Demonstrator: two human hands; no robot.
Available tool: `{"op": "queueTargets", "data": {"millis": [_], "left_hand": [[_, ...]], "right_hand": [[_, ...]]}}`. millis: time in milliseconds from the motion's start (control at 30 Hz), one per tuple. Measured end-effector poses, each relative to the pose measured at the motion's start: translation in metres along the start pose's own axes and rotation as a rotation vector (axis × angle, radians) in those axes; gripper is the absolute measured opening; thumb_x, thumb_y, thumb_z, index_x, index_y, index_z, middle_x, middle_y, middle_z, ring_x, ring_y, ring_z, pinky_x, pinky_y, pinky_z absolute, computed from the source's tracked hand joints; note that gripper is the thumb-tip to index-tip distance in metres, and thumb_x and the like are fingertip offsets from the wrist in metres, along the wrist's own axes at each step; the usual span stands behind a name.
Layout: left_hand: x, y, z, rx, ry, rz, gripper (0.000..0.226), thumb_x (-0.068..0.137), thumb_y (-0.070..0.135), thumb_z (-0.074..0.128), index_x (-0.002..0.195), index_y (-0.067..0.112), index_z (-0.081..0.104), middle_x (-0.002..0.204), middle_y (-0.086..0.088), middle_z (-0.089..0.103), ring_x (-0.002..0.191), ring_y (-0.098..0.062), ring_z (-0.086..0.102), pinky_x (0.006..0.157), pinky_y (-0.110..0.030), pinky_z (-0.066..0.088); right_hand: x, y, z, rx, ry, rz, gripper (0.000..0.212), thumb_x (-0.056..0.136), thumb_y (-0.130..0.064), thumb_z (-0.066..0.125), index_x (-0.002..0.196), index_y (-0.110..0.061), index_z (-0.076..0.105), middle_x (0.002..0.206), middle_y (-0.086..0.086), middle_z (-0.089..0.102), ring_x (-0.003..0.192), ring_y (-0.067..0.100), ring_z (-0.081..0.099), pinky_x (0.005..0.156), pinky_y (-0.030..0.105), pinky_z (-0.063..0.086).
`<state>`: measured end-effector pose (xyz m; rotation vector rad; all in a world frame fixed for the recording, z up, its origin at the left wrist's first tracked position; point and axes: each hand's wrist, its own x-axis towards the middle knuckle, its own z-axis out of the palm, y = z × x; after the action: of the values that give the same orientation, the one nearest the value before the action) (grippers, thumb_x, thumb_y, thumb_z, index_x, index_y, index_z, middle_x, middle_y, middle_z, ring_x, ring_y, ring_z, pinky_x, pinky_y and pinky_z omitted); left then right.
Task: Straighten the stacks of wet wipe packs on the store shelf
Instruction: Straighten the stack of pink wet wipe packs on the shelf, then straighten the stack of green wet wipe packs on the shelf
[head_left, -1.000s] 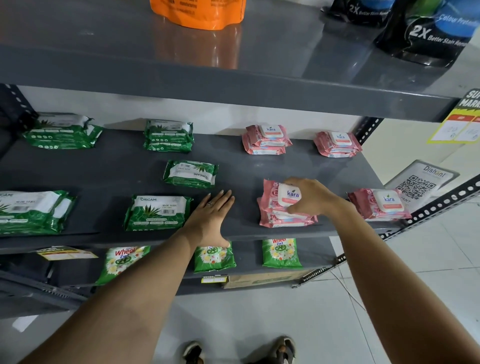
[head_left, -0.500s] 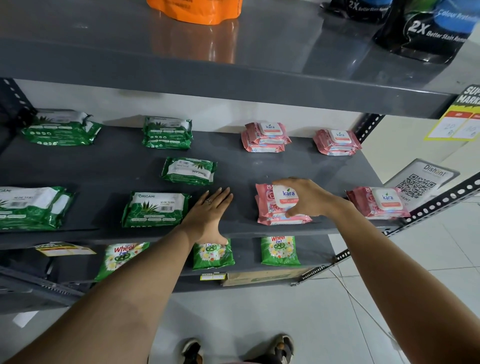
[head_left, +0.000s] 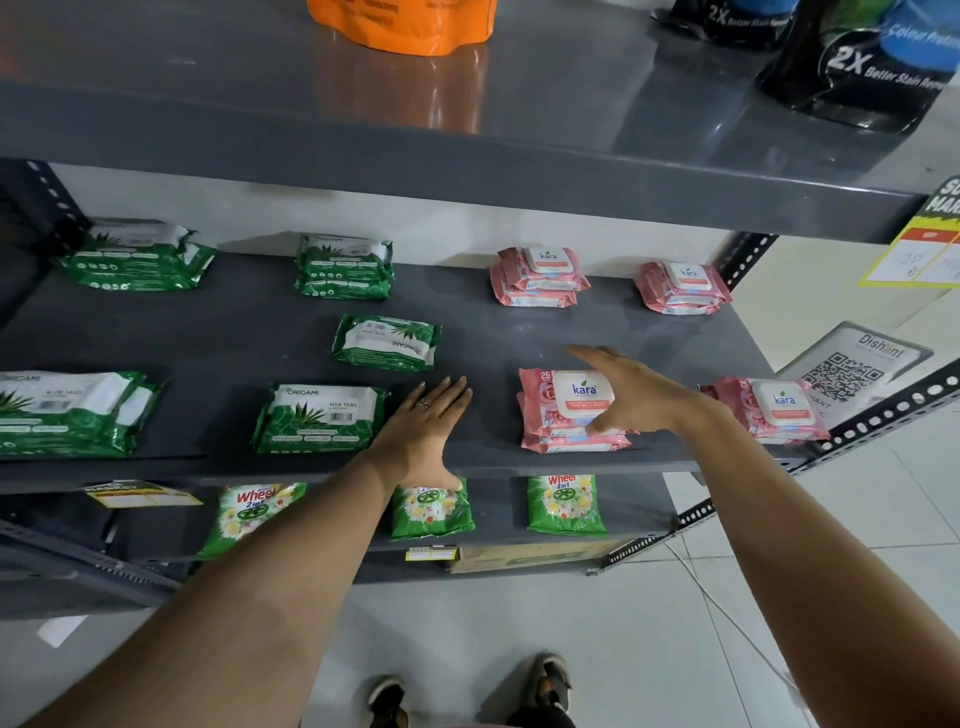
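On the grey middle shelf (head_left: 483, 338) a pink Kara wipe stack (head_left: 556, 415) sits near the front edge. My right hand (head_left: 631, 392) hovers over its right side, fingers spread, holding nothing. My left hand (head_left: 423, 431) lies flat and open on the shelf between that stack and a green Origami pack (head_left: 317, 418). Further pink stacks lie at the back middle (head_left: 537, 278), back right (head_left: 680, 288) and front right (head_left: 774, 410). Green packs lie at the back left (head_left: 137, 257), back middle (head_left: 343, 267), centre (head_left: 387, 343) and front left (head_left: 67, 413).
The upper shelf (head_left: 467, 150) overhangs close above, carrying an orange pouch (head_left: 405, 23) and black detergent bags (head_left: 857, 62). Green Wheel sachets (head_left: 563, 504) lie on the lower shelf. A QR-code sign (head_left: 852, 371) leans at the right end. My feet show on the tiled floor.
My right hand has let go of the top pack of the front pink stack and opened, lifting slightly right. The stack now sits squarer. My left hand has stayed flat on the shelf.
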<state>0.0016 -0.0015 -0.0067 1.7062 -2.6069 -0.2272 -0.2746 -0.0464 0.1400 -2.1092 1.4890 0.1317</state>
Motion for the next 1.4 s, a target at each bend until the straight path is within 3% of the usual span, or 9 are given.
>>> {"op": "queueTargets", "data": {"millis": [100, 267, 500, 967, 1133, 1200, 1267, 1333, 1400], "left_hand": [[0.001, 0.001, -0.002, 0.005, -0.026, -0.007, 0.128, 0.065, 0.069, 0.07, 0.152, 0.014, -0.007, 0.162, -0.002, -0.012, 0.147, -0.017, -0.012, 0.12, -0.043, -0.003], [-0.001, 0.0, 0.0, -0.008, 0.008, 0.013, 0.129, 0.064, 0.071, 0.069, 0.152, 0.012, -0.004, 0.162, -0.005, -0.008, 0.147, -0.019, -0.009, 0.12, -0.044, -0.002], [-0.003, -0.001, -0.002, -0.038, 0.024, 0.033, 0.127, 0.063, 0.07, 0.071, 0.152, 0.011, 0.001, 0.162, -0.005, -0.003, 0.148, -0.019, -0.006, 0.12, -0.044, -0.001], [-0.003, -0.001, 0.0, -0.053, 0.038, 0.032, 0.126, 0.062, 0.064, 0.074, 0.153, 0.01, 0.005, 0.162, -0.005, -0.002, 0.148, -0.019, -0.003, 0.12, -0.044, 0.001], [-0.003, 0.001, -0.003, -0.033, 0.015, 0.03, 0.126, 0.064, 0.064, 0.072, 0.152, 0.011, 0.0, 0.162, -0.005, -0.007, 0.148, -0.019, -0.006, 0.12, -0.042, -0.002], [-0.001, 0.004, -0.006, 0.005, -0.039, 0.003, 0.126, 0.067, 0.065, 0.07, 0.152, 0.012, -0.007, 0.161, -0.004, -0.013, 0.147, -0.019, -0.011, 0.12, -0.042, -0.005], [0.002, 0.009, -0.014, 0.057, -0.131, -0.02, 0.128, 0.068, 0.068, 0.068, 0.15, 0.011, -0.012, 0.16, -0.006, -0.018, 0.146, -0.02, -0.015, 0.119, -0.042, -0.008], [0.002, 0.011, -0.024, 0.084, -0.193, -0.018, 0.128, 0.07, 0.072, 0.065, 0.15, 0.009, -0.012, 0.16, -0.009, -0.017, 0.146, -0.022, -0.016, 0.118, -0.044, -0.012], [-0.006, 0.006, -0.038, 0.142, -0.199, 0.0, 0.127, 0.07, 0.081, 0.056, 0.151, 0.008, -0.007, 0.161, -0.008, -0.013, 0.146, -0.021, -0.014, 0.116, -0.05, -0.014]], "right_hand": [[-0.001, 0.004, -0.007, -0.046, -0.024, 0.0, 0.107, 0.069, -0.002, 0.082, 0.152, -0.031, 0.021, 0.158, -0.002, 0.023, 0.141, 0.022, 0.029, 0.109, 0.032, 0.032], [0.003, 0.007, -0.001, -0.126, -0.032, -0.025, 0.093, 0.072, -0.006, 0.082, 0.147, -0.023, 0.031, 0.151, 0.003, 0.038, 0.136, 0.024, 0.036, 0.111, 0.041, 0.033], [0.005, 0.021, -0.001, -0.076, -0.013, -0.063, 0.093, 0.069, -0.005, 0.083, 0.145, -0.029, 0.035, 0.145, 0.0, 0.044, 0.131, 0.023, 0.041, 0.108, 0.039, 0.038], [0.008, 0.025, 0.003, -0.071, 0.02, -0.083, 0.092, 0.069, -0.007, 0.084, 0.144, -0.026, 0.036, 0.144, 0.003, 0.045, 0.131, 0.024, 0.041, 0.108, 0.042, 0.039], [0.005, 0.023, -0.003, -0.072, -0.036, -0.049, 0.105, 0.068, -0.005, 0.083, 0.149, -0.034, 0.023, 0.152, 0.001, 0.034, 0.138, 0.024, 0.033, 0.11, 0.042, 0.037], [0.005, 0.011, -0.014, -0.04, -0.076, -0.046, 0.101, 0.073, 0.0, 0.075, 0.149, -0.038, 0.02, 0.157, -0.003, 0.027, 0.134, 0.021, 0.039, 0.1, 0.035, 0.044], [0.012, -0.007, -0.026, -0.004, -0.095, -0.072, 0.091, 0.076, 0.006, 0.061, 0.146, -0.042, 0.027, 0.155, -0.008, 0.029, 0.105, 0.014, 0.057, 0.078, 0.03, 0.051], [0.021, -0.03, -0.036, 0.046, -0.062, -0.101, 0.085, 0.075, 0.007, 0.054, 0.141, -0.044, 0.037, 0.148, -0.012, 0.04, 0.081, 0.012, 0.06, 0.062, 0.028, 0.052], [0.037, -0.052, -0.04, 0.1, -0.026, -0.136, 0.081, 0.072, 0.007, 0.051, 0.137, -0.042, 0.044, 0.14, -0.014, 0.048, 0.097, 0.017, 0.065, 0.071, 0.029, 0.054]]}}
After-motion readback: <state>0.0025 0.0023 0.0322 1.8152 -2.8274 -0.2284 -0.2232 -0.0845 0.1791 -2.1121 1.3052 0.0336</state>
